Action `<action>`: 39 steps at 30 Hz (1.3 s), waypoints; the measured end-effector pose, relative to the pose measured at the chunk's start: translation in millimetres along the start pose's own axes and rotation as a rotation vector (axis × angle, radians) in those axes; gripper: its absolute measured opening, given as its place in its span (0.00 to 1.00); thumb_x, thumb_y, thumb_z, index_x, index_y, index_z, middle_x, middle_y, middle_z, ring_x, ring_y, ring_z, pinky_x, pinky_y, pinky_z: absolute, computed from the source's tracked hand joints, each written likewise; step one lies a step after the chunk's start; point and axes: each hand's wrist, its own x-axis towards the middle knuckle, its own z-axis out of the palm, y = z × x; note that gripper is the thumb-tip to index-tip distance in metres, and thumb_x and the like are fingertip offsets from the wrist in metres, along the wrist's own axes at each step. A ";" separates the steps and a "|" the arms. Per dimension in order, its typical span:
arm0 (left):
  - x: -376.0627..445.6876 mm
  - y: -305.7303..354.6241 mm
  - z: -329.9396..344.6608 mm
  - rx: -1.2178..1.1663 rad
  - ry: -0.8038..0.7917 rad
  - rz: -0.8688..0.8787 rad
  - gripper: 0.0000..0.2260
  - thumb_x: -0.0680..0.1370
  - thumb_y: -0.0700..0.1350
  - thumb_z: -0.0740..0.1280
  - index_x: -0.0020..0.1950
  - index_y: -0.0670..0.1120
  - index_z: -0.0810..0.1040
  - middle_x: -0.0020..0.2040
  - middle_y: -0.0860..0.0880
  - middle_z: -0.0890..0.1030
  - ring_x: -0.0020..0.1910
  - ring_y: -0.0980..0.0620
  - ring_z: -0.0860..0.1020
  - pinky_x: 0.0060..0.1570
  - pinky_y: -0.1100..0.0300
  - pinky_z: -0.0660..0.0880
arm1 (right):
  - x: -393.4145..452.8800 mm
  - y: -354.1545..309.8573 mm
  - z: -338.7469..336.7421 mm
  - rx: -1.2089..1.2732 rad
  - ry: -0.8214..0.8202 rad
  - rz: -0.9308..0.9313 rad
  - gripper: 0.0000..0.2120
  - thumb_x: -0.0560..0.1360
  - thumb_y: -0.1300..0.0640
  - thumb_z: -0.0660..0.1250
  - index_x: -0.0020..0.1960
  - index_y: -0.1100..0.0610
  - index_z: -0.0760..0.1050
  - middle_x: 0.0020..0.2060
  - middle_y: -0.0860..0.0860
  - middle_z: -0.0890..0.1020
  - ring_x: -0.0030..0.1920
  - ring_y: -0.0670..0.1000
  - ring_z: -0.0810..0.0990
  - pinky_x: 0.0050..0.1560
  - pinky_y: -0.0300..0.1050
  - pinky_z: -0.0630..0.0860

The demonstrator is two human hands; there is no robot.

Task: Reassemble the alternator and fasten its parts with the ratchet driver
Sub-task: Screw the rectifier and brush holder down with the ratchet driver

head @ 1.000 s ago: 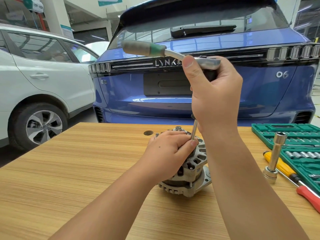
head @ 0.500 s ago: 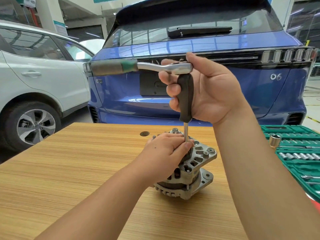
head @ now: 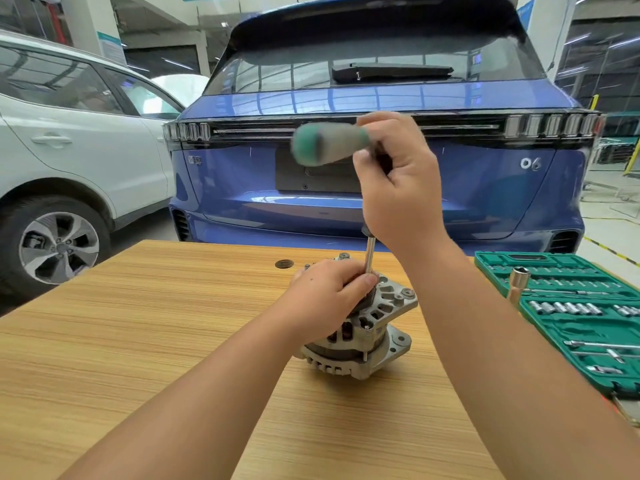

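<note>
Your left hand (head: pixel 329 296) grips the alternator (head: pixel 367 327) at the frame's centre on the tabletop (head: pixel 138 341). Your right hand (head: pixel 398 181) holds the ratchet driver (head: pixel 332 143) upright above it. The housing looks assembled; fastening is probably unfinished.

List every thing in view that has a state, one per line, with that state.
alternator: upright on the table, held steady.
ratchet driver: handle blurred, shaft vertical, tip down at the alternator's top.
left hand: grips the alternator's top.
right hand: grips the driver.
socket case: open, flat on the table.
loose socket: standing upright by the case.
blue car: tailgate closed.
</note>
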 end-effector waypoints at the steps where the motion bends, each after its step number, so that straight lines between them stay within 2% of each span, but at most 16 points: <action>1: -0.6 0.7 0.1 0.009 0.002 0.001 0.16 0.86 0.56 0.58 0.52 0.49 0.80 0.43 0.49 0.81 0.41 0.55 0.76 0.62 0.45 0.69 | 0.2 -2.7 -1.8 -0.038 -0.050 -0.053 0.09 0.75 0.72 0.63 0.49 0.64 0.80 0.46 0.51 0.77 0.49 0.49 0.75 0.53 0.38 0.72; 5: -2.8 3.0 0.6 0.032 0.006 -0.015 0.18 0.86 0.56 0.57 0.59 0.46 0.81 0.51 0.47 0.84 0.51 0.50 0.78 0.63 0.46 0.70 | 3.9 -17.1 -10.2 -0.078 -0.301 0.043 0.16 0.80 0.57 0.59 0.60 0.60 0.80 0.53 0.50 0.76 0.54 0.46 0.75 0.56 0.40 0.71; 9: -3.4 4.0 0.9 0.035 0.017 -0.019 0.18 0.86 0.57 0.57 0.55 0.47 0.81 0.43 0.50 0.82 0.43 0.53 0.76 0.50 0.51 0.67 | 12.9 -26.5 -17.4 -0.269 -0.412 0.093 0.20 0.83 0.49 0.55 0.66 0.55 0.78 0.55 0.48 0.75 0.55 0.45 0.74 0.57 0.44 0.71; 12: -3.1 4.8 2.6 0.040 0.030 -0.028 0.17 0.86 0.58 0.57 0.54 0.50 0.81 0.42 0.51 0.81 0.43 0.54 0.76 0.52 0.49 0.69 | 22.9 -37.3 -17.7 -0.457 -0.471 0.114 0.16 0.85 0.49 0.55 0.63 0.50 0.80 0.50 0.48 0.76 0.53 0.52 0.76 0.52 0.51 0.73; 14: -3.5 6.3 3.3 0.050 0.034 -0.032 0.15 0.86 0.58 0.57 0.52 0.53 0.81 0.40 0.55 0.80 0.41 0.57 0.75 0.53 0.48 0.68 | 36.3 -43.4 -16.5 -0.721 -0.539 0.167 0.15 0.85 0.48 0.55 0.53 0.50 0.79 0.42 0.48 0.74 0.48 0.56 0.76 0.43 0.49 0.69; 17: -4.9 7.5 3.4 0.058 0.027 -0.025 0.13 0.86 0.58 0.57 0.51 0.57 0.80 0.40 0.57 0.79 0.43 0.58 0.75 0.57 0.46 0.70 | 61.9 -52.4 -17.3 -0.956 -0.585 0.429 0.12 0.81 0.52 0.58 0.40 0.54 0.70 0.35 0.50 0.75 0.36 0.55 0.75 0.32 0.44 0.63; 18: -5.1 7.5 3.6 0.055 0.027 -0.020 0.13 0.86 0.58 0.58 0.49 0.57 0.79 0.39 0.58 0.79 0.42 0.58 0.75 0.59 0.44 0.70 | 68.2 -54.6 -19.4 -0.892 -0.599 0.542 0.11 0.79 0.54 0.59 0.39 0.55 0.70 0.35 0.52 0.77 0.34 0.54 0.77 0.31 0.43 0.66; 20: -4.7 6.6 4.3 0.054 0.022 -0.015 0.13 0.86 0.58 0.58 0.46 0.58 0.78 0.36 0.58 0.77 0.40 0.58 0.73 0.59 0.44 0.71 | 74.8 -56.8 -27.1 -0.488 -0.575 0.836 0.07 0.79 0.59 0.60 0.43 0.57 0.72 0.35 0.52 0.79 0.30 0.52 0.80 0.31 0.37 0.73; 21: -4.5 6.2 4.2 0.055 0.017 -0.013 0.14 0.86 0.58 0.58 0.46 0.58 0.78 0.36 0.58 0.77 0.39 0.58 0.73 0.59 0.44 0.71 | 74.1 -59.8 -31.3 -0.186 -0.543 1.019 0.04 0.79 0.60 0.59 0.47 0.57 0.72 0.34 0.51 0.76 0.30 0.51 0.79 0.36 0.35 0.74; 23: -4.4 5.6 3.6 0.057 0.007 -0.007 0.15 0.86 0.58 0.58 0.48 0.55 0.80 0.39 0.55 0.79 0.41 0.56 0.75 0.58 0.46 0.70 | 67.2 -59.3 -36.8 0.368 -0.456 1.250 0.01 0.79 0.60 0.58 0.49 0.55 0.68 0.33 0.50 0.71 0.33 0.51 0.77 0.49 0.43 0.71; 25: -4.0 4.5 3.6 0.054 0.005 -0.004 0.17 0.85 0.59 0.57 0.51 0.51 0.81 0.43 0.51 0.82 0.45 0.54 0.77 0.58 0.47 0.70 | 59.3 -54.3 -34.8 0.537 -0.397 1.284 0.02 0.80 0.57 0.60 0.51 0.54 0.71 0.35 0.49 0.82 0.35 0.52 0.84 0.54 0.54 0.69; 28: -2.8 3.1 4.6 0.045 0.020 -0.011 0.17 0.85 0.59 0.58 0.50 0.52 0.81 0.41 0.54 0.80 0.42 0.55 0.76 0.56 0.48 0.69 | 50.6 -49.6 -22.7 0.746 -0.206 1.300 0.05 0.82 0.56 0.61 0.56 0.56 0.73 0.37 0.51 0.85 0.35 0.51 0.84 0.45 0.48 0.75; 31: -1.2 4.3 6.3 0.051 0.047 -0.015 0.15 0.86 0.57 0.58 0.45 0.56 0.78 0.37 0.58 0.77 0.40 0.59 0.73 0.54 0.48 0.68 | 38.5 -44.5 -10.9 0.842 0.059 1.193 0.04 0.82 0.59 0.65 0.48 0.57 0.75 0.38 0.53 0.82 0.35 0.51 0.79 0.40 0.42 0.75; 34: 0.4 2.5 6.5 0.061 0.051 0.000 0.14 0.86 0.56 0.57 0.49 0.54 0.80 0.41 0.57 0.79 0.45 0.57 0.76 0.60 0.46 0.70 | 16.8 -33.2 -1.8 0.553 0.223 0.750 0.06 0.81 0.63 0.66 0.47 0.53 0.77 0.45 0.51 0.82 0.40 0.46 0.79 0.44 0.41 0.76; 37: 0.6 1.2 5.9 0.076 0.047 0.018 0.15 0.86 0.55 0.57 0.42 0.55 0.77 0.38 0.56 0.77 0.43 0.57 0.75 0.59 0.45 0.69 | -2.9 -15.6 -4.3 -0.050 0.156 0.189 0.10 0.79 0.69 0.63 0.54 0.62 0.82 0.47 0.52 0.80 0.46 0.42 0.76 0.51 0.31 0.71; 39: 0.5 1.2 5.2 0.084 0.043 0.024 0.16 0.86 0.55 0.57 0.41 0.57 0.76 0.37 0.57 0.77 0.42 0.57 0.74 0.60 0.45 0.69 | -5.2 -8.9 -7.1 -0.195 0.085 0.111 0.11 0.79 0.69 0.62 0.55 0.62 0.82 0.47 0.51 0.77 0.44 0.40 0.72 0.46 0.29 0.68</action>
